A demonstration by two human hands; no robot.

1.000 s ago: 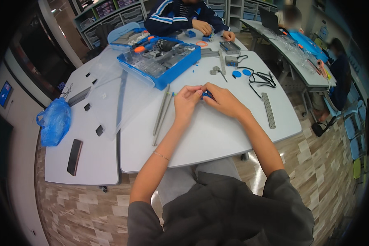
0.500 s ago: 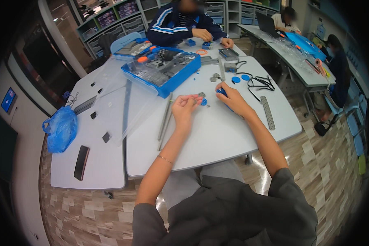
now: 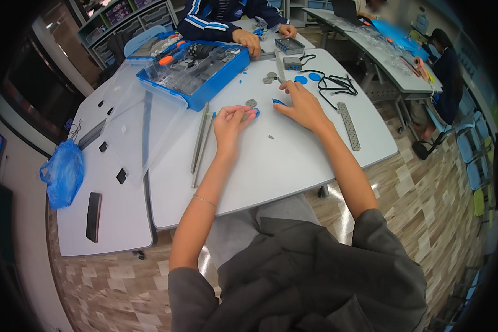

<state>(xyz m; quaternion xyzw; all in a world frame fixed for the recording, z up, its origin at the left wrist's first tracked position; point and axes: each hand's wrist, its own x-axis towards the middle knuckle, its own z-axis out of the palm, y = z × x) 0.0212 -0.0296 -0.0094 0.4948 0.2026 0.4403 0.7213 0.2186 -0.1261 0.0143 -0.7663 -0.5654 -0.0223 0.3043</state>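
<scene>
My left hand (image 3: 229, 126) is over the table with thumb and fingertips pinched together; what they hold is hidden. Touching or just beside its fingertips is a small round blue piece (image 3: 256, 112), and behind them lies a grey perforated plate (image 3: 252, 103). My right hand (image 3: 304, 108) curls around a blue piece (image 3: 279, 102), seen only in part between thumb and fingers. A tiny grey piece (image 3: 271, 137) rests on the tabletop between my forearms.
A blue bin of parts (image 3: 218, 77) stands back left, its clear lid (image 3: 166, 119) beside it. Long grey bars (image 3: 200, 141) lie left of my hand. To the right are blue discs (image 3: 314, 77), black cables (image 3: 337, 84) and a perforated strip (image 3: 348, 126). A co-worker's hand (image 3: 247, 42) touches the bin.
The view has shifted. The tiny grey piece lies nearer to me, away from the round blue piece. Less blue shows under my right hand. The co-worker's hand has moved to the bin's corner.
</scene>
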